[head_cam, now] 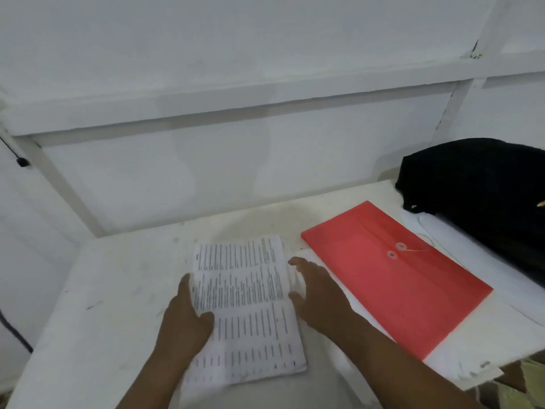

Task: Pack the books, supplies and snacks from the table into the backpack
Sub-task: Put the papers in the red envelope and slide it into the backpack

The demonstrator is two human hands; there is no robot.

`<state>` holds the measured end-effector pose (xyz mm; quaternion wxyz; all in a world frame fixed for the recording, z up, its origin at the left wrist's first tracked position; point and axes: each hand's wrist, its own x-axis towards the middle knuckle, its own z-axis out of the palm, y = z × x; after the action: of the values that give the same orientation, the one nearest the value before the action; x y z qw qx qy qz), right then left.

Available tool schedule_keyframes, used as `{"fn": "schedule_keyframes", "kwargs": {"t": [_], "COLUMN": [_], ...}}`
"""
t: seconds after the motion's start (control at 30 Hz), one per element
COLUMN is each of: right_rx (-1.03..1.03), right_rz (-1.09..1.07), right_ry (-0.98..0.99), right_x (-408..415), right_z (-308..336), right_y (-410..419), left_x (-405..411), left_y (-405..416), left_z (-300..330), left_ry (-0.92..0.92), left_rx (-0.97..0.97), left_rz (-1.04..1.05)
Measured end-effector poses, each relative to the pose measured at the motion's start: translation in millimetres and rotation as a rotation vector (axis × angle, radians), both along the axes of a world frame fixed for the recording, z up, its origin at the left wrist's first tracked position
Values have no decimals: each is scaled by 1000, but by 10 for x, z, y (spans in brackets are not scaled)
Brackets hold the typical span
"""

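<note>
The left hand (pixel 188 317) grips the left edge of the printed paper stack (pixel 247 305) at lower centre. The right hand (pixel 317 293) rests released, fingers straight, against its right edge. A red folder (pixel 395 278) lies just right on the counter (pixel 103 290).

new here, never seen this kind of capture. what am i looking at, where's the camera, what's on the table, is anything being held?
There is no robot here. One wide-angle camera sits on a person's head and looks forward and down, so the two bare arms coming in from the bottom are that person's own.

On the white table lies a stack of printed pages. The left hand grips its left edge, thumb on top of the page. The right hand rests at the stack's right edge with fingers spread; it does not look closed around anything.

To the right lies a red string-tie envelope folder, flat on the table. Behind that, at the far right, sits the black backpack.
</note>
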<state>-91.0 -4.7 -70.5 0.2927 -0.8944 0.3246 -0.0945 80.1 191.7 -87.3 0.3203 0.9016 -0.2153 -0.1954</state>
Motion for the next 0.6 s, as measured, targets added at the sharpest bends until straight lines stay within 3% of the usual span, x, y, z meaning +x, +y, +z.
{"fn": "schedule_keyframes", "kwargs": {"t": [0.03, 0.1, 0.13, 0.23, 0.3, 0.4, 0.5, 0.6], "right_rx": [-98, -70, -5, 48, -17, -50, 123, 321], "right_rz": [2, -4, -5, -10, 2, -3, -97, -34], "right_ry": [63, 217, 270, 220, 157, 126, -77, -224], "right_x": [-83, -231, -291, -379, -394, -437, -529, -607], "right_z": [-22, -21, -22, -96, -107, -80, -54, -29], "right_y": [-89, -224, -271, -378, -425, -473, -549, -627], "left_x": [-38, -150, -211, -513, -797, -1141, -1337, -1440], "left_y": [-8, -67, -112, -285, -437, -706, -945, -1136], "left_z": [1, 32, 34, 19, 91, 213, 267, 335], "left_ry": [-75, -230, -274, -281, -192, 27, 281, 596], "left_rx": [117, 309, 270, -129, -261, -249, -284, -505], "left_rz": [2, 62, 92, 65, -4, -72, -52, 40]}}
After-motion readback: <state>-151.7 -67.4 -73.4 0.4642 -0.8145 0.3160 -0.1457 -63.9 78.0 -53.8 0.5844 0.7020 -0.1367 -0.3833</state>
